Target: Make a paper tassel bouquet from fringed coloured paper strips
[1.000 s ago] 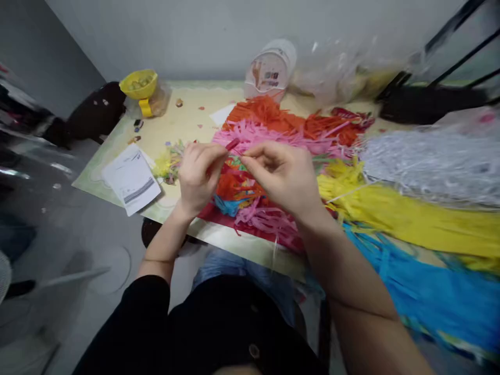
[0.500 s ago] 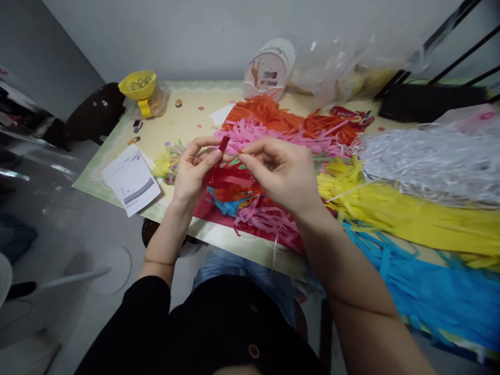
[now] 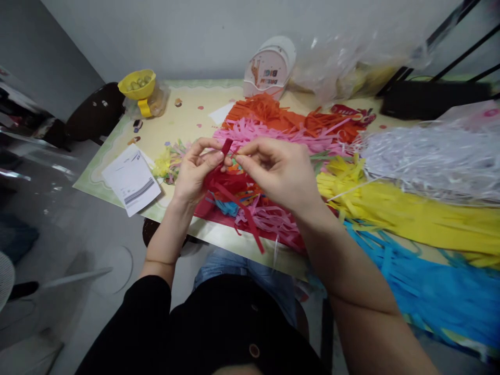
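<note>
My left hand [image 3: 200, 165] pinches a rolled dark red paper strip [image 3: 226, 146], its end standing up above the thumb. Close on its right, my right hand [image 3: 273, 164] has thumb and forefinger pressed together at a thin red strand beside the roll; the exact grip is too small to make out. A loose red strip [image 3: 250, 229] hangs down from below my left hand over the table edge. Beneath both hands lie red, blue and pink paper fringes [image 3: 269, 219]. Orange fringe [image 3: 265, 112] and pink fringe [image 3: 250, 130] spread just behind.
Yellow fringe [image 3: 406, 219], blue fringe [image 3: 433, 291] and a pile of white strips [image 3: 429, 161] cover the table's right side. A white paper [image 3: 130, 179] lies at left, a yellow bowl [image 3: 136, 86] behind it. A pink-and-white container [image 3: 267, 67] stands against the wall.
My right hand has shifted slightly left toward the roll. A red strip now dangles lower, across the pink fringe to the table edge. My left hand keeps its pinch.
</note>
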`<control>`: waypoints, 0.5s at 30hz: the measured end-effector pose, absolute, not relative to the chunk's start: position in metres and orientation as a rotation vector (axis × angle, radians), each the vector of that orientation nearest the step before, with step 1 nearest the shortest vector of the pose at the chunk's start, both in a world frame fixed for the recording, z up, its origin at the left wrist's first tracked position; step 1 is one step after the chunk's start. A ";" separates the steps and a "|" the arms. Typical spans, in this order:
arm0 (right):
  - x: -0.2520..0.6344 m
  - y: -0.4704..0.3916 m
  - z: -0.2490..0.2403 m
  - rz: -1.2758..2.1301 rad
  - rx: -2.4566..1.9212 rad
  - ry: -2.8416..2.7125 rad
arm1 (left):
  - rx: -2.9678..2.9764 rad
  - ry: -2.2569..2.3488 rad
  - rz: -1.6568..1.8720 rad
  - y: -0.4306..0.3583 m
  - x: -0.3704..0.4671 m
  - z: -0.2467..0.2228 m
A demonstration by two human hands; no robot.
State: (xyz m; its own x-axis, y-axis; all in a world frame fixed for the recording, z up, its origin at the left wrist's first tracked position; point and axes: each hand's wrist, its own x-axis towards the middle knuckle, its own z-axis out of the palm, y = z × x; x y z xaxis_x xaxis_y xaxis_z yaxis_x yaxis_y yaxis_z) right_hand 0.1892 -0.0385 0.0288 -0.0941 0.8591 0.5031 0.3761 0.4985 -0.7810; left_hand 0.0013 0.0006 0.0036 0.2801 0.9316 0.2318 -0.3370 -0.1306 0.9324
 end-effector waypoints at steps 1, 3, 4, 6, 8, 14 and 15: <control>0.190 -0.038 0.029 0.587 -1.055 -1.698 | 1.261 0.670 1.241 0.001 0.001 0.004; 0.191 -0.036 0.028 0.620 -1.040 -1.714 | 1.324 0.704 1.259 0.001 0.001 0.003; 0.191 -0.035 0.027 0.633 -1.033 -1.719 | 1.363 0.715 1.274 0.001 0.001 0.003; 0.192 -0.033 0.025 0.639 -1.031 -1.720 | 1.462 0.748 1.337 0.001 0.001 0.002; 0.191 -0.033 0.024 0.617 -1.042 -1.713 | 1.609 0.811 1.457 0.001 0.002 0.001; 0.183 -0.036 0.025 0.511 -1.059 -1.750 | 1.799 0.910 1.714 -0.002 0.007 -0.004; 0.182 -0.037 0.025 0.480 -1.076 -1.758 | 1.773 0.910 1.712 -0.003 0.008 -0.005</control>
